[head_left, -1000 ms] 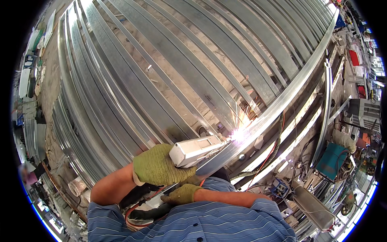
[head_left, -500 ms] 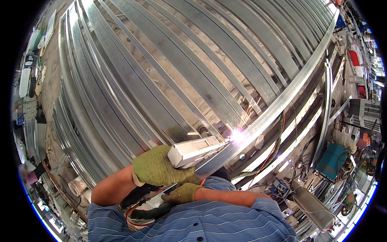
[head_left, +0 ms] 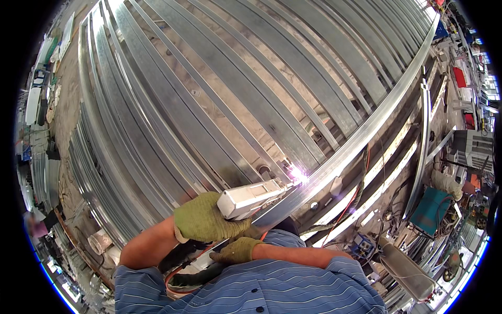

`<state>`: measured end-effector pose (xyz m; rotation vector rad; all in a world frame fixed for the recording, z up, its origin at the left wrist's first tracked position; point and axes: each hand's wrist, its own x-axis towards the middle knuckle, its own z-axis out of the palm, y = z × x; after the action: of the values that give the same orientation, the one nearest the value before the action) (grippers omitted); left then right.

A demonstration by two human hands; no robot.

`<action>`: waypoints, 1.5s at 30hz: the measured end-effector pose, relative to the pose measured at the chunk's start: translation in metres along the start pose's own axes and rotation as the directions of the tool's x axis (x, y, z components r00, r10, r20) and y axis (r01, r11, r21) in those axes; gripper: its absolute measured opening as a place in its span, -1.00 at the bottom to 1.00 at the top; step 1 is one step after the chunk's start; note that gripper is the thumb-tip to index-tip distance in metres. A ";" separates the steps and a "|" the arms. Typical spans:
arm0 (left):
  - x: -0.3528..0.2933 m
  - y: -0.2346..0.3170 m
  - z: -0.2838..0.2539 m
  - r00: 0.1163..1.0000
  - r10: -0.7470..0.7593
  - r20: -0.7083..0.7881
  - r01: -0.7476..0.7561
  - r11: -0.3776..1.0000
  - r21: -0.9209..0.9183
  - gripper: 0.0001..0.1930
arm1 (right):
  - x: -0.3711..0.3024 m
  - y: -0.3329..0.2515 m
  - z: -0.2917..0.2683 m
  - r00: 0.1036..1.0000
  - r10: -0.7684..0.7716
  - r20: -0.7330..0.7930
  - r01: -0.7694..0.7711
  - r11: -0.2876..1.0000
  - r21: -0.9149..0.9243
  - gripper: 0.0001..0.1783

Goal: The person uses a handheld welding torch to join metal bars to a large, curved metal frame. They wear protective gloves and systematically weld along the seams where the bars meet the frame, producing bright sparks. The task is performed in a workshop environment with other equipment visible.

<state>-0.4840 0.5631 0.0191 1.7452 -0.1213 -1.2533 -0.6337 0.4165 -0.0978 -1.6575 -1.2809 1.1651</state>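
My left hand (head_left: 206,219), in a green work glove, is closed around a white, boxy welding gun (head_left: 251,199). A bright violet-white weld glow (head_left: 298,175) burns at the gun's narrow nozzle, where a flat metal bar meets the long metal edge tube (head_left: 345,157) of a large slatted frame. My right hand (head_left: 238,251), gloved the same way, is lower down by the near end of that tube, with its fingers curled. What they grip is hidden. An orange-red cable (head_left: 172,288) loops below my hands.
Parallel metal slats (head_left: 225,68) stretch away from me across the frame. Stacked metal profiles (head_left: 97,183) lie at the left. On the right are a teal machine box (head_left: 431,209), a grey cylindrical tank (head_left: 408,269), cables and long metal bars (head_left: 426,120).
The weld glow has moved slightly left, and its long spray of sparks has shrunk. The welding gun has shifted slightly with my left hand; my right hand stays in place.
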 end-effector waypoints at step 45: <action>-0.014 -0.026 -0.016 1.000 0.006 -0.022 -0.010 0.985 -0.172 -0.26 | 0.068 -0.027 0.037 0.993 0.024 0.119 -0.048 0.980 0.196 -0.63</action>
<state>-0.4892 0.5955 0.0103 1.6071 -0.0067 -1.2025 -0.6705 0.4898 -0.0995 -1.4910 -1.1672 1.3821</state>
